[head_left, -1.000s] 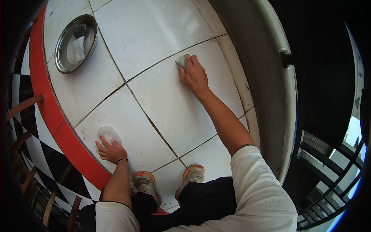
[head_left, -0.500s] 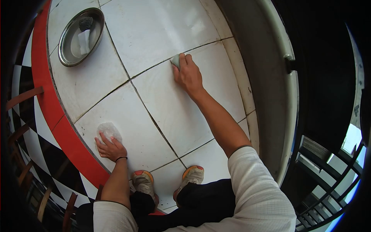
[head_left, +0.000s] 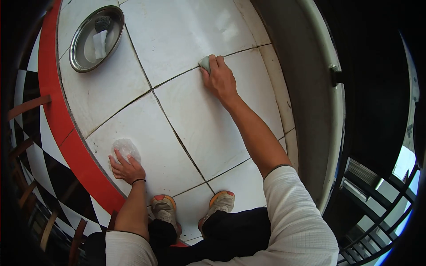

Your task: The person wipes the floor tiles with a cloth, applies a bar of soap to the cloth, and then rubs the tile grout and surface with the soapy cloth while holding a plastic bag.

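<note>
My right hand (head_left: 220, 80) grips a small grey-green pad (head_left: 205, 64) and presses it on the white tiled floor (head_left: 191, 111), at a dark joint between tiles. Lower left, my left hand (head_left: 127, 167) rests with its fingers spread on a crumpled clear plastic bag (head_left: 126, 149) that lies on the floor. A round metal bowl (head_left: 80, 66) stands at the upper left, with a dark scouring pad (head_left: 102, 24) and a white cloth-like piece (head_left: 100, 44) inside.
My shoes (head_left: 165, 208) are on the tiles below my hands. A red border (head_left: 51, 88) and a black-and-white checkered floor (head_left: 57, 177) run along the left. On the right stands a long grey surface with a pale rail (head_left: 335, 115).
My right hand and the pad have shifted very slightly up and right. The bowl appears a little higher and further right as the view shifts. My left hand stays on the bag.
</note>
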Demonstrator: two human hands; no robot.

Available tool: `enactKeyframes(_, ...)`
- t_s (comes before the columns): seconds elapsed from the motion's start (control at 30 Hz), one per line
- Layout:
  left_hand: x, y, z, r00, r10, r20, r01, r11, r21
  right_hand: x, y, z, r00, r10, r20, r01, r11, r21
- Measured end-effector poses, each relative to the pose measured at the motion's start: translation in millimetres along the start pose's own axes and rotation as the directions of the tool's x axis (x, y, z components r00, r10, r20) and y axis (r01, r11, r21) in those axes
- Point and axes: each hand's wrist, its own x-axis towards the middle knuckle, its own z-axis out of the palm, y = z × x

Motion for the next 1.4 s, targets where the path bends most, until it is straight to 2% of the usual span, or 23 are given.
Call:
enactKeyframes(0.07,-1,0,-1,1.000,-0.005,-0.009,0.005,1.000,0.020,10,34,-21,0.999,-0.003,-0.047,-0.002,0.994,-0.105)
enactKeyframes(0.13,-4,-1,-3,1.000,-0.005,0.001,0.005,1.000,0.011,27,93,-39,0.977,0.096,-0.192,-0.141,0.961,-0.236)
enactKeyframes(0.2,0,3,-3,1.000,-0.004,-0.002,0.004,1.000,-0.005,29,105,-50,0.978,0.066,-0.199,-0.123,0.950,-0.286)
enactKeyframes(0.23,0,4,-4,1.000,-0.008,0.000,0.008,1.000,-0.005,27,102,-42,0.973,0.086,-0.212,-0.140,0.957,-0.253)
enactKeyframes(0.3,2,5,-3,1.000,-0.011,-0.009,0.011,1.000,-0.014,13,59,-20,0.962,0.126,-0.240,-0.171,0.969,-0.180)
enactKeyframes(0.33,2,4,-3,1.000,-0.007,-0.012,0.006,1.000,-0.017,1,18,-8,0.979,0.115,-0.167,-0.126,0.990,-0.059)
enactKeyframes(0.43,-1,1,-2,1.000,0.003,-0.016,-0.003,1.000,-0.022,-44,-79,40,0.992,-0.128,-0.016,0.129,0.980,0.150)
enactKeyframes(0.5,0,1,-1,1.000,-0.004,-0.015,0.003,1.000,-0.027,-46,-92,42,0.978,-0.210,0.020,0.204,0.967,0.154)
enactKeyframes(0.57,0,-1,-1,1.000,-0.007,0.004,0.007,1.000,-0.028,-34,-66,30,0.975,-0.223,0.006,0.221,0.971,0.087)
enactKeyframes(0.63,-2,-1,-1,1.000,-0.006,0.000,0.006,0.999,-0.034,-9,-9,-1,0.992,0.055,-0.116,-0.063,0.996,-0.064)
enactKeyframes(0.67,0,0,0,1.000,-0.006,-0.008,0.006,0.999,-0.038,2,30,-13,0.977,0.137,-0.165,-0.163,0.974,-0.157)
enactKeyframes(0.73,0,3,-2,1.000,0.004,-0.021,-0.004,1.000,-0.031,7,76,-28,0.960,0.083,-0.266,-0.156,0.951,-0.268)
enactKeyframes(0.83,0,2,-1,1.000,0.011,-0.027,-0.012,0.999,-0.039,-1,33,-9,0.948,0.205,-0.242,-0.247,0.956,-0.158)
enactKeyframes(0.9,2,5,-2,1.000,-0.007,-0.027,0.006,0.999,-0.050,-20,-34,15,0.986,0.083,-0.146,-0.088,0.996,-0.028)
enactKeyframes(0.93,1,5,-4,1.000,-0.009,-0.021,0.008,0.999,-0.050,-31,-64,33,0.991,-0.042,-0.123,0.048,0.998,0.047)
enactKeyframes(1.0,1,3,-3,1.000,0.000,-0.022,-0.002,0.998,-0.056,-45,-116,62,0.982,-0.177,-0.063,0.184,0.973,0.137)
enactKeyframes(1.1,3,2,-2,1.000,0.012,-0.022,-0.013,0.998,-0.067,-45,-129,70,0.957,-0.290,0.018,0.285,0.950,0.129)
enactKeyframes(1.13,3,3,-2,1.000,0.011,-0.023,-0.012,0.998,-0.069,-37,-112,65,0.962,-0.269,-0.055,0.274,0.955,0.117)
enactKeyframes(1.17,1,2,-2,1.000,0.005,-0.019,-0.006,0.998,-0.066,-27,-93,49,0.987,-0.153,-0.059,0.157,0.984,0.081)
enactKeyframes(1.2,0,2,-3,1.000,0.004,-0.020,-0.006,0.998,-0.065,-15,-69,43,0.987,-0.080,-0.140,0.082,0.997,0.008)
enactKeyframes(1.27,1,5,-4,1.000,0.000,-0.027,-0.002,0.998,-0.068,-3,-39,24,0.985,0.053,-0.163,-0.059,0.998,-0.035)
enactKeyframes(1.33,1,6,-4,1.000,-0.010,-0.022,0.008,0.997,-0.080,-6,-43,30,0.975,0.098,-0.200,-0.110,0.993,-0.045)
enactKeyframes(1.4,1,6,-3,1.000,-0.014,-0.021,0.012,0.998,-0.069,-22,-79,45,0.989,0.009,-0.149,-0.009,1.000,-0.001)
